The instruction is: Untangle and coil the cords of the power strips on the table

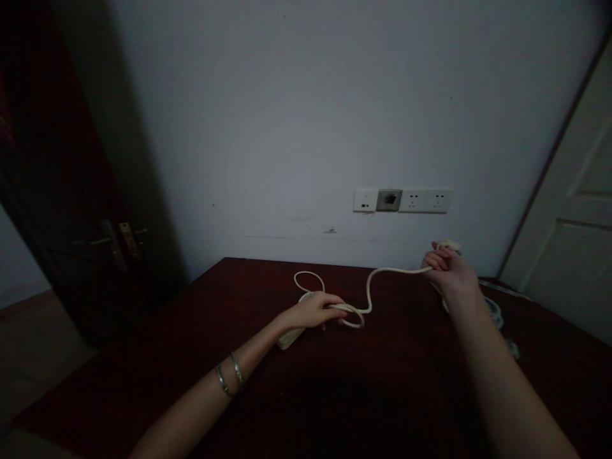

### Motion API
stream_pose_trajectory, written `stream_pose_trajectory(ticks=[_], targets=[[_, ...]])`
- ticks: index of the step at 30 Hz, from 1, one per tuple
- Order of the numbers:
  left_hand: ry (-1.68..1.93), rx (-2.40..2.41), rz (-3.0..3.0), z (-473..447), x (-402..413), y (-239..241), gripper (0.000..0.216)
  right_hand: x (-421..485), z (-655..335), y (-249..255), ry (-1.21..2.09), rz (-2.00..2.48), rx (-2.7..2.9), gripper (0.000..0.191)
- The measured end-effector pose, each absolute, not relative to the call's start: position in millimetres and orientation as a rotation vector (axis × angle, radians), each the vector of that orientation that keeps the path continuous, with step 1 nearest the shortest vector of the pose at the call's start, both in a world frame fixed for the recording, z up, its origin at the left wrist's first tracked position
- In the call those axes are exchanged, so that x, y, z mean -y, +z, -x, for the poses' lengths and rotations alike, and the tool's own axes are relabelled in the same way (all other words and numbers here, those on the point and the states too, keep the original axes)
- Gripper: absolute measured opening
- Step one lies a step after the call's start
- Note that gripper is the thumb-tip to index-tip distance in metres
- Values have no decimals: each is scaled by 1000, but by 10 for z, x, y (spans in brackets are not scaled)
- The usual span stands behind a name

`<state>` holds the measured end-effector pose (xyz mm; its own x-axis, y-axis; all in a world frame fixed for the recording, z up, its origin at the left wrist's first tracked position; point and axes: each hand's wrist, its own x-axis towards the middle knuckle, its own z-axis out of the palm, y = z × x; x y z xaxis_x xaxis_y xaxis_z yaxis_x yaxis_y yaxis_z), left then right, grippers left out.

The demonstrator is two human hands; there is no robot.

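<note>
A pale cable [371, 288] runs in a bent line between my two hands. My left hand [319, 308] is closed on loops of it, low over the table. Part of a cream, block-shaped object [289, 338], perhaps a power strip, shows beneath my left wrist; the rest is hidden. One thin loop of cable stands out behind that hand. Raised higher at the right, my right hand [444, 264] is wrapped round the cable, with a whitish end [450, 245], possibly a plug, poking out above the fingers.
The dark red table [229, 382] meets a wall carrying a row of sockets [425, 201]. More coiled cable [495, 312] and a small clear item [513, 348] lie beside my right forearm. A dark door [62, 191] stands at left, a pale door [568, 210] at right.
</note>
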<state>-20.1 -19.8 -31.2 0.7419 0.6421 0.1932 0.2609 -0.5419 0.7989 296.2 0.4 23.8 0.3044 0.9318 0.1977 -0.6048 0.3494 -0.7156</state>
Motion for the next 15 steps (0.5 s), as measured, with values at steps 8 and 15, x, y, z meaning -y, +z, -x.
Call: stream_pose_trajectory(ticks=[8, 15], targets=[[666, -578, -1951, 394, 68, -236, 32, 202, -3333, 222, 1030, 580, 594, 40], [668, -601, -2023, 558, 14, -49, 29, 139, -3332, 185, 1060, 610, 431, 36]])
